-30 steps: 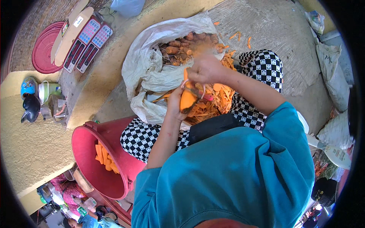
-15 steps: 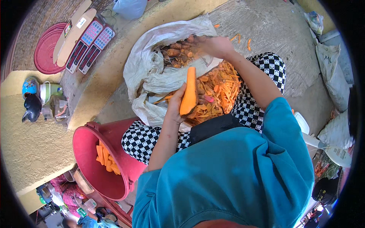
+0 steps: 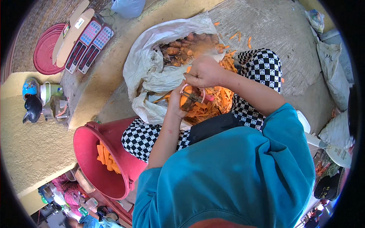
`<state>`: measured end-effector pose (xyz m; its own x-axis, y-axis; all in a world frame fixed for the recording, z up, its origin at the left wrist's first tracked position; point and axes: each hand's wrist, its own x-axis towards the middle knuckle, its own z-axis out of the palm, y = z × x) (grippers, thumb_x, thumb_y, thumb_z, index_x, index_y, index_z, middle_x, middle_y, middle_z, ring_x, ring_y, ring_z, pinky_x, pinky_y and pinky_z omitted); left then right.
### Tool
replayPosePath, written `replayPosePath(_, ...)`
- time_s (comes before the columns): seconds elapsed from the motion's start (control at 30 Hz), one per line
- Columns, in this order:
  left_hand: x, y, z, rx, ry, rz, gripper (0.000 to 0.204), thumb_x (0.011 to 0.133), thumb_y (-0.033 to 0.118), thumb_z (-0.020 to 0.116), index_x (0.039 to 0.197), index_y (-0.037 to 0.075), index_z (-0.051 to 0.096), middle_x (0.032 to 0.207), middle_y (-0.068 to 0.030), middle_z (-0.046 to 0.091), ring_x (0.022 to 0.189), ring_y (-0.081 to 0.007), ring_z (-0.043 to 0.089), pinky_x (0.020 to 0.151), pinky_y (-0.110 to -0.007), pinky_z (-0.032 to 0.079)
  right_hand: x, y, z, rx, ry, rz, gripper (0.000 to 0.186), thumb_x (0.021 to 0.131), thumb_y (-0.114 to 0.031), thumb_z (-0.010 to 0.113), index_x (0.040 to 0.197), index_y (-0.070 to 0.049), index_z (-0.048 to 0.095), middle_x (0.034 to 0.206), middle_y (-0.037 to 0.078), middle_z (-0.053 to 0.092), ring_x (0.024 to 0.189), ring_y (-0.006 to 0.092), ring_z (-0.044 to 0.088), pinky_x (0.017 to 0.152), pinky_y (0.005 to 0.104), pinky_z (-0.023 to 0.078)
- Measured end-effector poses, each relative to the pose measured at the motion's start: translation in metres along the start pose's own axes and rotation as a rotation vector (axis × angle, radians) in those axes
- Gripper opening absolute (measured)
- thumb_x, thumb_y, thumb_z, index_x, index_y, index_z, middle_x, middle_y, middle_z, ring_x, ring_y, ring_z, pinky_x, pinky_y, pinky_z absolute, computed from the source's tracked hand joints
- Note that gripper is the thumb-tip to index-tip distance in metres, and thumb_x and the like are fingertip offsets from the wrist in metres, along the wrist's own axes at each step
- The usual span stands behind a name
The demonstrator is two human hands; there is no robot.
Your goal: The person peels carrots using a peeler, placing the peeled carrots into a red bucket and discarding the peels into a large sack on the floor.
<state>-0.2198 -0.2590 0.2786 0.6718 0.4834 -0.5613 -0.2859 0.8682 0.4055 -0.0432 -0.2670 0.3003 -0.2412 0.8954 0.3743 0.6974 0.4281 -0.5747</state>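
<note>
My left hand (image 3: 176, 99) grips a partly peeled orange root, like a large carrot (image 3: 186, 102), its dark skin showing in patches. My right hand (image 3: 202, 72) is closed over its upper part, gripping a peeler (image 3: 194, 97) with a pinkish loop; the hand hides part of both. Beneath them lies a heap of orange peelings (image 3: 209, 110). Beyond is a white woven sack (image 3: 140, 64) with unpeeled brown-orange roots (image 3: 174, 51).
A red tub (image 3: 83, 159) with orange peeled pieces lies at lower left. Cardboard, two keypad scales (image 3: 83, 49) and a red lid (image 3: 45, 57) are upper left, containers (image 3: 49, 93) on the ledge below. Sacks (image 3: 330, 64) line the right. A person (image 3: 87, 220) shows at bottom left.
My right hand has come back down from above the sack onto the root in my left hand, now covering much of its upper part.
</note>
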Motion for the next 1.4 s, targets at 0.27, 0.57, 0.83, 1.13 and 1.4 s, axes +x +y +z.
replayPosePath(0.27, -0.013, -0.005, -0.006, 0.104, -0.11, 0.035, 0.041, 0.098, 0.029, 0.036, 0.123, -0.002, 0.046, 0.098, -0.0125, 0.06, 0.082, -0.0194, 0.063, 0.071, -0.033, 0.054, 0.007, 0.05, -0.002, -0.238, 0.007, 0.159, 0.037, 0.077, -0.035, 0.053, 0.054, -0.008, 0.063, 0.056, 0.015, 0.058, 0.055, 0.0313, 0.06, 0.053, 0.0417, 0.047)
replayPosePath(0.57, -0.018, 0.005, 0.01, 0.087, -0.218, 0.001, 0.051, 0.098, 0.034, 0.037, 0.13, -0.006, 0.038, 0.103, -0.017, 0.057, 0.082, -0.0211, 0.062, 0.074, -0.033, 0.053, 0.006, 0.126, -0.004, -0.489, -0.084, 0.556, 0.04, 0.08, -0.042, 0.048, 0.075, -0.008, 0.069, 0.072, 0.016, 0.065, 0.068, 0.0338, 0.064, 0.065, 0.0428, 0.051)
replayPosePath(0.83, 0.01, -0.004, -0.02, 0.091, 0.015, -0.004, 0.044, 0.097, 0.037, 0.037, 0.117, -0.001, 0.049, 0.096, -0.0138, 0.061, 0.078, -0.0223, 0.064, 0.069, -0.032, 0.056, 0.005, 0.031, -0.005, -0.048, -0.086, 0.371, 0.044, 0.081, -0.044, 0.048, 0.063, -0.009, 0.067, 0.056, 0.015, 0.058, 0.056, 0.033, 0.06, 0.055, 0.0413, 0.048)
replayPosePath(1.13, 0.0, -0.001, -0.004, 0.03, -0.188, 0.05, 0.033, 0.098, 0.025, 0.035, 0.113, 0.0, 0.051, 0.096, -0.013, 0.062, 0.081, -0.0208, 0.064, 0.069, -0.032, 0.056, 0.002, 0.001, 0.003, 0.007, -0.056, 0.077, 0.038, 0.082, -0.028, 0.053, 0.051, -0.007, 0.059, 0.044, 0.014, 0.048, 0.039, 0.0279, 0.048, 0.045, 0.0422, 0.034)
replayPosePath(1.4, -0.015, -0.004, 0.0, 0.107, -0.152, -0.017, 0.049, 0.098, 0.033, 0.038, 0.132, -0.003, 0.038, 0.097, -0.013, 0.06, 0.08, -0.0191, 0.062, 0.068, -0.029, 0.053, 0.013, 0.092, -0.005, -0.417, 0.001, 0.256, 0.04, 0.081, -0.039, 0.048, 0.066, -0.007, 0.066, 0.059, 0.016, 0.059, 0.055, 0.0346, 0.059, 0.053, 0.044, 0.047)
